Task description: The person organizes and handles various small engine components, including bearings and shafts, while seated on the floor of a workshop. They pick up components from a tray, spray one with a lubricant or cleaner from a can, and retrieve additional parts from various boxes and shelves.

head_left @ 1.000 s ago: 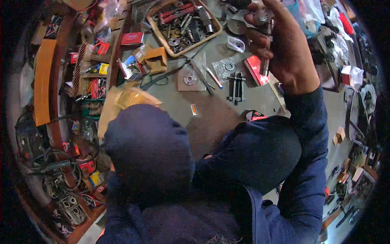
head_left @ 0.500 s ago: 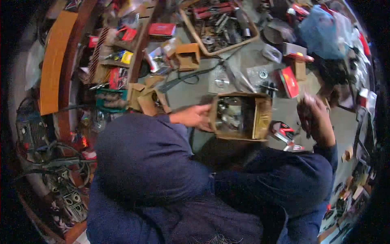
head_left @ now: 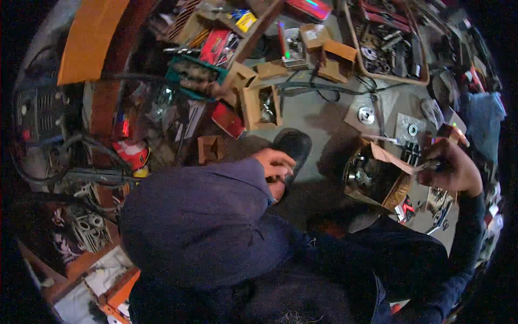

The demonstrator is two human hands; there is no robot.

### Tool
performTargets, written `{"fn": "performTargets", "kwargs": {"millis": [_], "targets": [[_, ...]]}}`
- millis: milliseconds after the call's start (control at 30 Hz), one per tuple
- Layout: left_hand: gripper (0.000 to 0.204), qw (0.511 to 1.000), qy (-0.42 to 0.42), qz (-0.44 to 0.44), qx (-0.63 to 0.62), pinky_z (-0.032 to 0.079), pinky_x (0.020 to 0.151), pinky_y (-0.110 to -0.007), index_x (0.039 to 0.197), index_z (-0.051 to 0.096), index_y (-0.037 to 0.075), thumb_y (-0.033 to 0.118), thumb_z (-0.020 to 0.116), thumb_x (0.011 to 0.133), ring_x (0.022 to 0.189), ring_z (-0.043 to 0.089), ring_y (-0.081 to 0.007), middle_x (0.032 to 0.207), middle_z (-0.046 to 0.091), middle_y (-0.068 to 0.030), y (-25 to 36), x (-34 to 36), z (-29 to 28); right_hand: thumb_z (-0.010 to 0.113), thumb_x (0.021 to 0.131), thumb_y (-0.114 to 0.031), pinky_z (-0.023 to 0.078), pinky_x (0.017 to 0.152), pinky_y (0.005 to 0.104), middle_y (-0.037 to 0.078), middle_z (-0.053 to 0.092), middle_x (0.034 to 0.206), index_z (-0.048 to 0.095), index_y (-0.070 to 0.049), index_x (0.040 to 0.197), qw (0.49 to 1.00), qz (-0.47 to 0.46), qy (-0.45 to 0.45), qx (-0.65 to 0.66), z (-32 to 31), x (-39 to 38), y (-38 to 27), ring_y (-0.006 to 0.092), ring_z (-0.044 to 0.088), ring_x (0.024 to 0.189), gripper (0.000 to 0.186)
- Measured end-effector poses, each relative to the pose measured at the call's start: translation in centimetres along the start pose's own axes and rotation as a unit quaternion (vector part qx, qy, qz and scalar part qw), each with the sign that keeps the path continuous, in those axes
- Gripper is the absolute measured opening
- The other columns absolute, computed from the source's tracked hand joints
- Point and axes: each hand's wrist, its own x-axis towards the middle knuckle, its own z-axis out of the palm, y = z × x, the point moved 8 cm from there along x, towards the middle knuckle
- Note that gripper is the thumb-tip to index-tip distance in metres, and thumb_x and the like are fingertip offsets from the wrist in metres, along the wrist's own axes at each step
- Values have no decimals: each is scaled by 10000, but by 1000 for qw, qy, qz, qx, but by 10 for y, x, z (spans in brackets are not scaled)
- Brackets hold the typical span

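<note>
An opened brown cardboard box (head_left: pixel 400 195) with shiny metal parts (head_left: pixel 365 171) inside stands on the floor, right of centre. At its right edge, next to a raised flap (head_left: pixel 391 156), my right hand (head_left: pixel 453 168) is closed with fingertips pinched together. Something small and pale shows at those fingertips; blur hides whether it is a part or the flap. My left hand (head_left: pixel 274 164) is away from the box, beside my dark shoe (head_left: pixel 297 144). Its fingers are apart and loosely bent, with nothing in them.
A second box (head_left: pixel 259 120) with a metal part stands beyond my shoe, by a red box (head_left: pixel 228 121). Farther back lie a teal crate (head_left: pixel 174 75) and a tray (head_left: pixel 424 75) of metal parts. A bagged bearing (head_left: pixel 413 129) lies beyond the near box. Cables (head_left: pixel 324 88) cross the floor.
My left hand has let go of the cardboard box and is now by my shoe. My right hand has come to the box's right edge. The whole view has shifted.
</note>
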Motion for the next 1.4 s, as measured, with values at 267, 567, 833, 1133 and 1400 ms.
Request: {"fn": "performTargets", "kwargs": {"millis": [267,567,833,1133,1400], "targets": [[391,675,573,232,402,532,844,-407,1201,635,75,64,724,820,1070,638,-313,1158,639,-125,69,-39,-52,801,736,-307,510,902,405,187,680,1093,626,-8,1176,944,-137,-286,-98,123,55,-37,332,654,1003,559],[301,749,500,129,416,547,824,-440,1140,673,154,74,614,856,958,666,-340,1170,628,-111,36,1,-59,726,767,-430,539,819,455,190,693,1028,635,-79,1191,960,-97,-216,-151,101,30,-1,387,660,919,558],[279,707,521,162,450,492,918,-432,1165,665,111,133,636,888,1114,597,-355,1223,609,-153,44,1,-50,732,737,-304,529,795,404,185,700,931,693,-46,1001,930,-40,-293,-217,120,22,48,351,652,862,371],[432,684,709,167,42,472,951,-440,1270,560,82,139,693,862,1140,577,-326,1253,598,-163,-32,-67,-134,775,670,-391,528,775,428,178,666,904,651,-45,1034,954,-31,-177,-240,93,15,48,389,633,865,517],[613,708,689,131,-87,460,976,-440,1366,447,56,147,742,838,1161,562,-305,1286,575,-170,-61,-54,-165,783,712,-460,536,772,447,193,679,974,635,-66,1112,926,-9,-232,-298,101,-2,69,386,655,857,580]]}}
